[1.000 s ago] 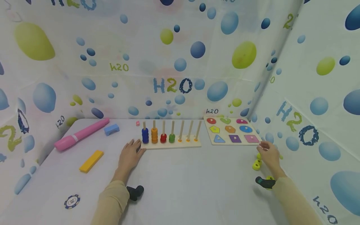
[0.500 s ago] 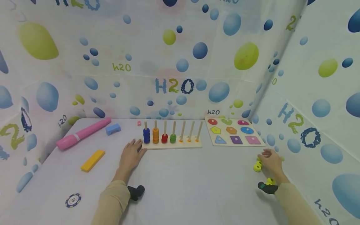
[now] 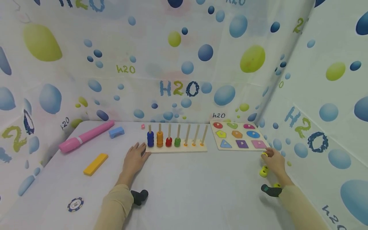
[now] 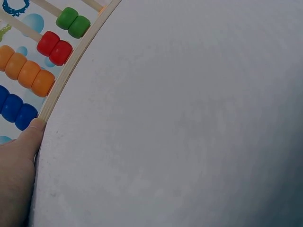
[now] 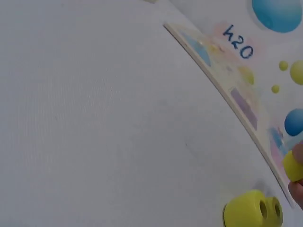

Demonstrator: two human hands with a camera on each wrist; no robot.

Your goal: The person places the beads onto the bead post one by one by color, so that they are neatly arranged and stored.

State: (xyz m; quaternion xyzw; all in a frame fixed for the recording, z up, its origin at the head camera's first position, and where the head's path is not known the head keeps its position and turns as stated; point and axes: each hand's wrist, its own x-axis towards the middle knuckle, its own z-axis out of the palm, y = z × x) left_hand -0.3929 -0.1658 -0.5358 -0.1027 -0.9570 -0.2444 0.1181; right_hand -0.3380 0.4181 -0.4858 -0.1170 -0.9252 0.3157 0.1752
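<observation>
My left hand (image 3: 135,159) rests on the white table, thumb touching the front left corner of a wooden peg stacker (image 3: 175,150). In the left wrist view the thumb (image 4: 31,137) lies against the board's edge beside the blue beads (image 4: 16,111); the other fingers are hidden there. Orange beads (image 3: 159,139), red beads (image 3: 169,142) and green beads (image 3: 177,142) sit on neighbouring pegs; the three right pegs are bare. At the right, my right hand (image 3: 274,161) pinches a yellow bead (image 5: 293,166) between thumb and finger. More yellow beads (image 5: 248,210) lie below it.
A shape puzzle board (image 3: 238,135) lies at the back right, near the right hand. On the left are a pink marker-shaped object (image 3: 89,135), a blue block (image 3: 116,132), a yellow block (image 3: 95,164) and a poker chip (image 3: 75,204). A small pink piece (image 3: 142,126) lies behind the stacker.
My right hand dipped toward the yellow beads, then rose slightly with one pinched in its fingertips. The left hand has stayed at the stacker's corner. The head view has shifted slightly.
</observation>
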